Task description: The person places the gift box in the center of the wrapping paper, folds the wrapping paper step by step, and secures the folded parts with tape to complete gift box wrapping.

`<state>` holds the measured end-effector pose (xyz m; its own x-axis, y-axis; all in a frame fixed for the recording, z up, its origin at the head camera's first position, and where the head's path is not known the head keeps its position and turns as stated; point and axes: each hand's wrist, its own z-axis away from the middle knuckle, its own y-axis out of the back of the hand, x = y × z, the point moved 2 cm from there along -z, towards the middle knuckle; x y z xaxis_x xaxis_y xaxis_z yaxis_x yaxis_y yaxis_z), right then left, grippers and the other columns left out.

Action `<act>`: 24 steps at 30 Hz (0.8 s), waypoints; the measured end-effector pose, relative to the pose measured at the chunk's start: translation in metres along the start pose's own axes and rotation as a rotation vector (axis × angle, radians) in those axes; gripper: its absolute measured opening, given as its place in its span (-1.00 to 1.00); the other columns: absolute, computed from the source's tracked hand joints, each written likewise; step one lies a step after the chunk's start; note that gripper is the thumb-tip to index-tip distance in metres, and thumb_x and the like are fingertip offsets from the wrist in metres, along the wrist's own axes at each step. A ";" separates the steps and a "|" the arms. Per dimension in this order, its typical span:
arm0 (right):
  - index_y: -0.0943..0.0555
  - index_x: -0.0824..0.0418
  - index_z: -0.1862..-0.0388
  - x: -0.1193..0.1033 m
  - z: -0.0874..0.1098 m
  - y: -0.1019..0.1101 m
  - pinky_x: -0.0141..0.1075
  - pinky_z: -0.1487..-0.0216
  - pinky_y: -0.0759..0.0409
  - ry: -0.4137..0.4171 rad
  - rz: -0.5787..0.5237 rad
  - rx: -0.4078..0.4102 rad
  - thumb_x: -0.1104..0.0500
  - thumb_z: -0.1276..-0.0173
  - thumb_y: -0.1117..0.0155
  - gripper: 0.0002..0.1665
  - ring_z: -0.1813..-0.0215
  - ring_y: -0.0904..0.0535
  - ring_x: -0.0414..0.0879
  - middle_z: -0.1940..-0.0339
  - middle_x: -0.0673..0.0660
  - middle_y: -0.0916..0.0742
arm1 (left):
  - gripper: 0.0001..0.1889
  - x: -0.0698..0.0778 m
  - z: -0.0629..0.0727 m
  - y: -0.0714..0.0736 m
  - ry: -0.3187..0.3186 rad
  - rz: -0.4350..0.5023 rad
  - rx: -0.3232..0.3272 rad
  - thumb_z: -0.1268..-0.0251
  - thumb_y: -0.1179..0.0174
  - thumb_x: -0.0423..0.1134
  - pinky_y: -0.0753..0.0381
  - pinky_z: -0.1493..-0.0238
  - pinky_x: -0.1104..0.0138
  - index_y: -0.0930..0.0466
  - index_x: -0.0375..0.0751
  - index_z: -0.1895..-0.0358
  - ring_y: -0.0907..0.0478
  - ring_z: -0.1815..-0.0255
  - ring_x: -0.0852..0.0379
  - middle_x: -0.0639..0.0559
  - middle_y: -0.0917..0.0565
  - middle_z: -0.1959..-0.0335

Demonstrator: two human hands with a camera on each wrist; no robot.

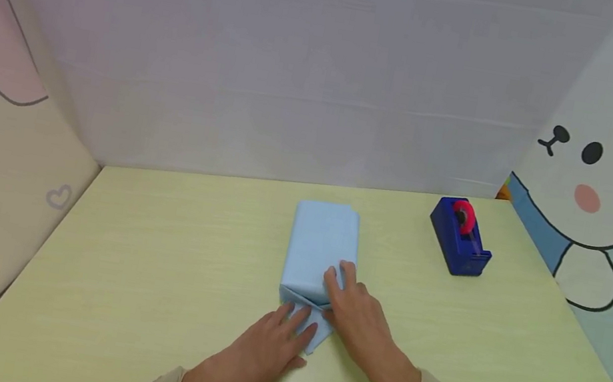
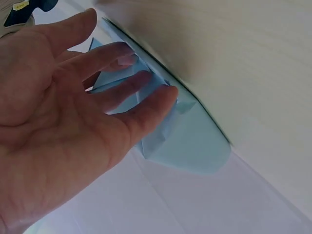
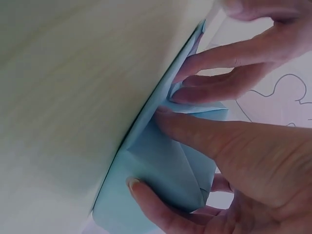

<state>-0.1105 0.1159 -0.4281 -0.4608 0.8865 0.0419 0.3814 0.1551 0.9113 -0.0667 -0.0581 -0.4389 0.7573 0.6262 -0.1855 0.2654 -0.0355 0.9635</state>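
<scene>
A box-shaped package wrapped in light blue paper (image 1: 323,244) lies on the table, one end toward the person. At that near end the paper is folded in, and a pointed flap (image 1: 319,335) spreads onto the table. The left hand (image 1: 271,346) rests its fairly straight fingertips on the flap and the fold, as the left wrist view also shows. From the right, the right hand (image 1: 361,318) holds the package's near corner, fingers over the top and side. In the right wrist view its thumb (image 3: 190,129) presses into the end fold.
A blue tape dispenser (image 1: 459,240) with a red-cored roll stands at the table's back right. The pale yellow table (image 1: 169,249) meets a white sheet (image 1: 300,82) behind it. Printed panels with cartoon drawings (image 1: 592,158) flank both sides.
</scene>
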 end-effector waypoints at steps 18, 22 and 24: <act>-0.47 0.32 -0.22 0.009 0.002 0.002 -0.22 0.53 -0.62 0.038 -0.084 -0.001 0.18 0.00 -0.74 -0.15 0.33 -0.62 0.11 -0.19 0.36 -0.51 | -0.77 -0.017 -0.018 -0.004 -0.070 -0.156 0.169 -0.18 -0.47 -0.35 -0.47 0.32 0.43 -0.62 -0.02 0.20 -0.46 0.26 0.19 0.11 -0.57 0.22; -0.46 0.31 -0.22 0.010 0.003 0.002 -0.22 0.54 -0.61 0.057 -0.096 0.009 0.22 0.01 -0.73 -0.15 0.33 -0.62 0.11 -0.19 0.36 -0.51 | -0.80 -0.018 -0.020 -0.005 -0.102 -0.168 0.183 -0.16 -0.49 -0.34 -0.44 0.34 0.45 -0.64 0.00 0.29 -0.43 0.34 0.22 0.14 -0.57 0.31; -0.46 0.31 -0.22 0.011 0.003 0.001 -0.23 0.54 -0.60 0.070 -0.101 0.010 0.23 0.00 -0.73 -0.15 0.33 -0.61 0.11 -0.20 0.36 -0.51 | -0.80 -0.018 -0.020 -0.006 -0.115 -0.171 0.193 -0.15 -0.51 -0.32 -0.43 0.35 0.46 -0.65 0.01 0.31 -0.41 0.36 0.22 0.14 -0.57 0.34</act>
<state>-0.1125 0.1269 -0.4278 -0.5519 0.8336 -0.0210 0.3379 0.2466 0.9083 -0.0932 -0.0536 -0.4373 0.7518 0.5436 -0.3732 0.4952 -0.0917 0.8639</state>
